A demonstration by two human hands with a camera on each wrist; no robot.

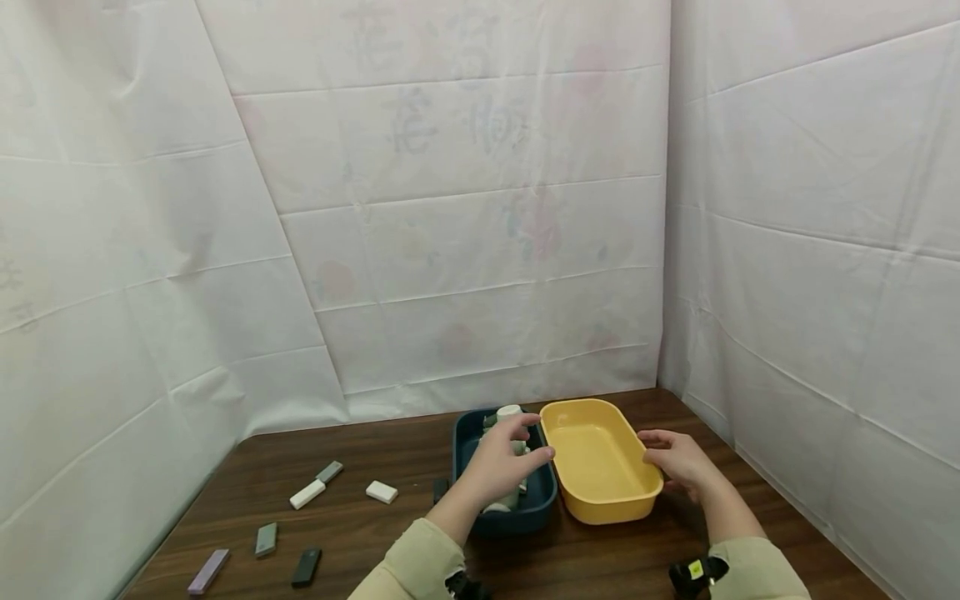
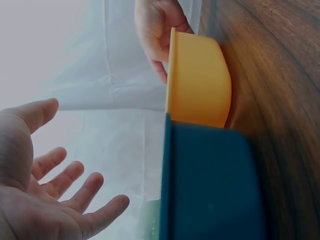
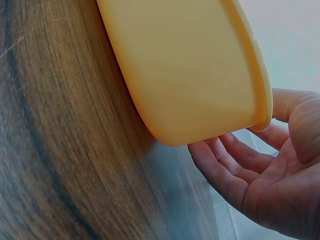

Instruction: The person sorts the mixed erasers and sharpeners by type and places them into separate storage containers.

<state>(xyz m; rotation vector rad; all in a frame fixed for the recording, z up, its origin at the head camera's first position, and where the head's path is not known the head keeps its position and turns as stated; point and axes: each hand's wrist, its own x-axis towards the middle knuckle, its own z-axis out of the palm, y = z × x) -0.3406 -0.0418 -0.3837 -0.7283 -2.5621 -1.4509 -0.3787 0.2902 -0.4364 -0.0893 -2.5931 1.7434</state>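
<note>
My left hand (image 1: pixel 495 462) hovers over a dark teal bin (image 1: pixel 517 523), fingers spread and thumb apart, with nothing in its grasp. Several white and pale green items (image 1: pixel 508 412) lie in that bin, partly hidden by the hand. Right beside it stands a yellow bin (image 1: pixel 600 454) with nothing inside. At the yellow bin's right side is my right hand (image 1: pixel 686 467). In the right wrist view its loosely extended fingers (image 3: pixel 225 170) touch the outer wall from outside, and the thumb (image 3: pixel 287 102) is near the rim.
Small flat blocks lie on the left of the dark wooden table (image 1: pixel 390 550): white (image 1: pixel 382 492), grey-green (image 1: pixel 266 540), purple (image 1: pixel 208 572) and black (image 1: pixel 306 567), among others. White sheeting (image 1: pixel 480 250) hangs behind the table and along both sides.
</note>
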